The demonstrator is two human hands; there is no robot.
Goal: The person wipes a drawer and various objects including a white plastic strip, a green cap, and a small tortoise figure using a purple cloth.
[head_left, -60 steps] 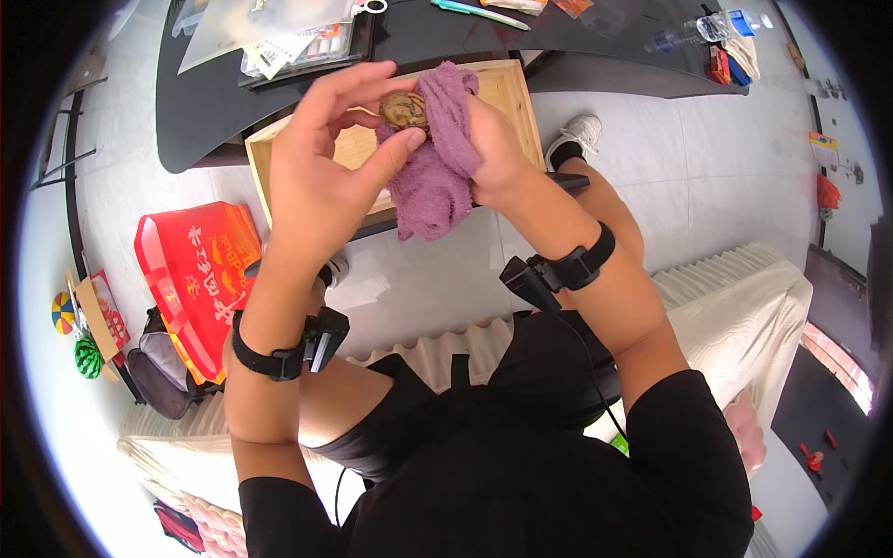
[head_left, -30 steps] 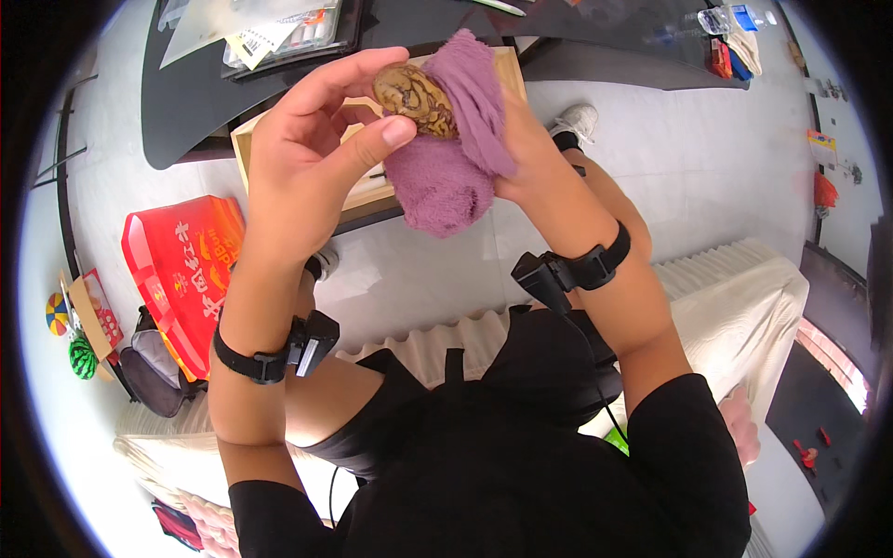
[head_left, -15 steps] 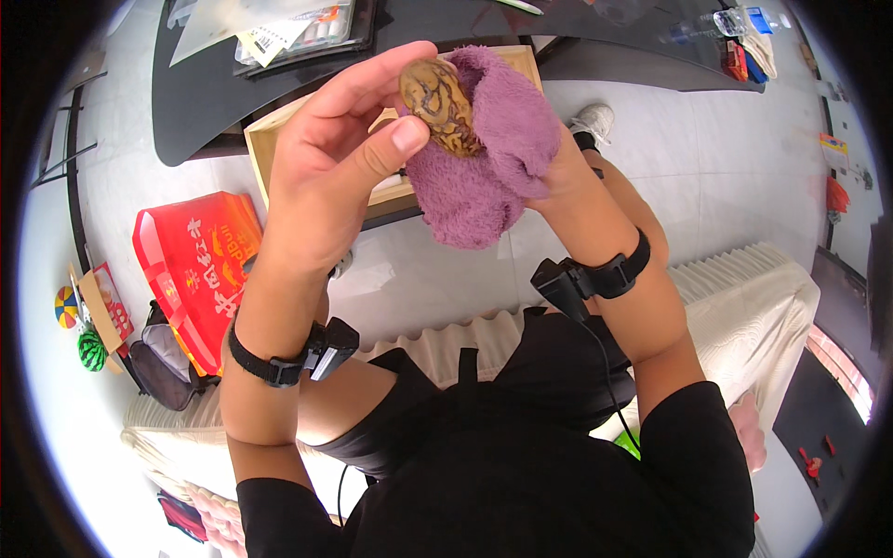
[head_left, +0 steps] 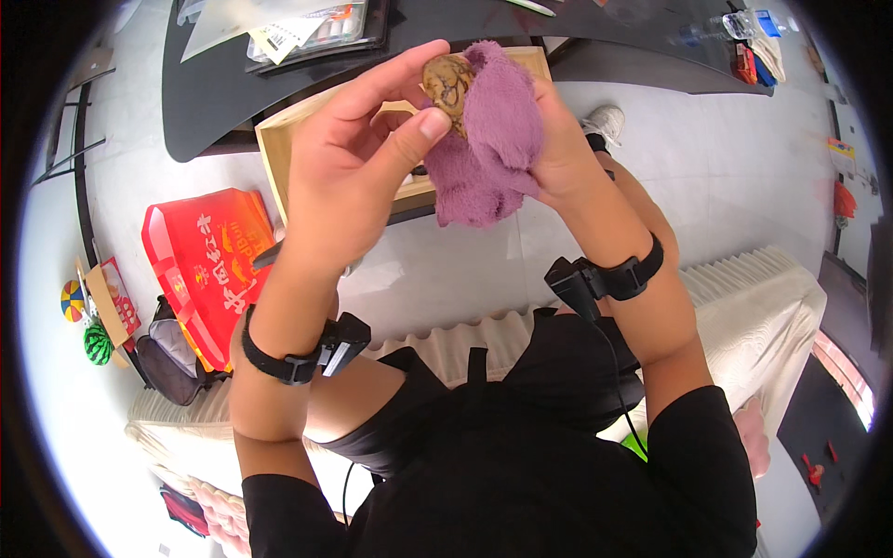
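Between the thumb and fingers of my left hand [head_left: 372, 139] is a brown, oval carved piece [head_left: 448, 86] with dark grooves, like a polished walnut or stone carving. My right hand [head_left: 555, 139] is closed on a fluffy purple cloth [head_left: 502, 116], and most of its fingers are hidden behind it. The cloth lies against the carving's right side and covers part of it. Its lower end hangs down loosely. Both hands are raised over an open wooden drawer [head_left: 273, 172], whose contents are mostly hidden by my hands and the cloth.
Behind the drawer stretches a dark desk [head_left: 437, 20] with a case of markers [head_left: 330, 28] and papers at the left. A water bottle [head_left: 744, 23] is at its far right. A red bag [head_left: 200, 260] stands on the floor to the left. I sit on a cream-covered seat [head_left: 735, 298].
The cloth has shifted over more of the carving's right side, and the carving appears turned in my left fingers. The whole view has moved slightly.
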